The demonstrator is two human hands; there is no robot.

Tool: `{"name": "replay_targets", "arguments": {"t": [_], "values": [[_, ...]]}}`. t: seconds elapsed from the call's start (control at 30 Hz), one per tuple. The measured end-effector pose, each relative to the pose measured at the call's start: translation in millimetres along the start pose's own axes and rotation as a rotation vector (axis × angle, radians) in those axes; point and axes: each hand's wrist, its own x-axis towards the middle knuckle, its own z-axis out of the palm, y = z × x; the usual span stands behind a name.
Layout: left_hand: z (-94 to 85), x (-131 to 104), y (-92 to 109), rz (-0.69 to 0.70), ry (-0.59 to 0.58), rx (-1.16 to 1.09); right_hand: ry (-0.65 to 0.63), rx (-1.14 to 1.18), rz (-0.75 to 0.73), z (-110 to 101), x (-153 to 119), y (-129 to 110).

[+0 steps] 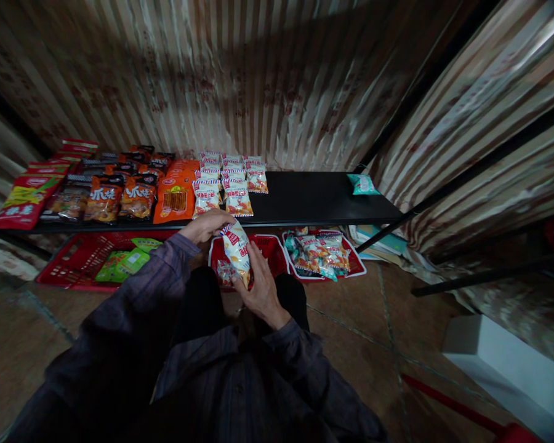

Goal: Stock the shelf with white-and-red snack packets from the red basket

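Note:
A white and orange snack bag (236, 247) is held tilted between my two hands, above a red basket (281, 253) in front of the shelf. My left hand (207, 226) grips the bag's upper left end. Along its lower right side, my right hand (261, 284) holds it with thumb and fingers. Just beyond my hands, several matching white bags (237, 198) stand in rows on the black shelf (305, 200). Orange packs (175, 195) are beside them on the left.
Black and orange packs (102, 200) and red packs (25, 200) fill the shelf's left end. One teal bag (362, 184) lies at the right. Below are a red basket with green packs (124, 263) and another with mixed bags (325, 252). Black poles and a white box (508, 369) are right.

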Motion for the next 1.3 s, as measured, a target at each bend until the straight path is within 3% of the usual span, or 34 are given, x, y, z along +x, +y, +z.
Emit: {"name": "replay_targets", "arguments": {"t": [0.1, 0.3, 0.43, 0.7, 0.87, 1.07, 1.3], "values": [[0.8, -2, 2, -0.062, -0.067, -0.030, 0.000, 0.020, 0.008, 0, 0, 1], [0.6, -2, 1, -0.081, -0.091, -0.052, 0.018, 0.104, 0.041, 0, 1, 0], [-1.8, 0, -1, -0.097, -0.131, -0.091, 0.032, 0.267, 0.100, -3, 0, -2], [-2.9, -6, -13, -0.037, -0.171, -0.217, 0.189, 1.331, 0.553, -3, 5, -2], [0.4, -10, -19, -0.058, -0.182, -0.299, 0.156, 1.719, 0.789, -7, 11, 0], [5.7, -9, -23, -0.071, -0.108, -0.416, 0.166, 1.823, 0.805, -10, 11, 2], [6.3, -15, -22, 0.006, 0.014, -0.402, 0.239, 1.530, 0.940, 1, 6, 2]]}}
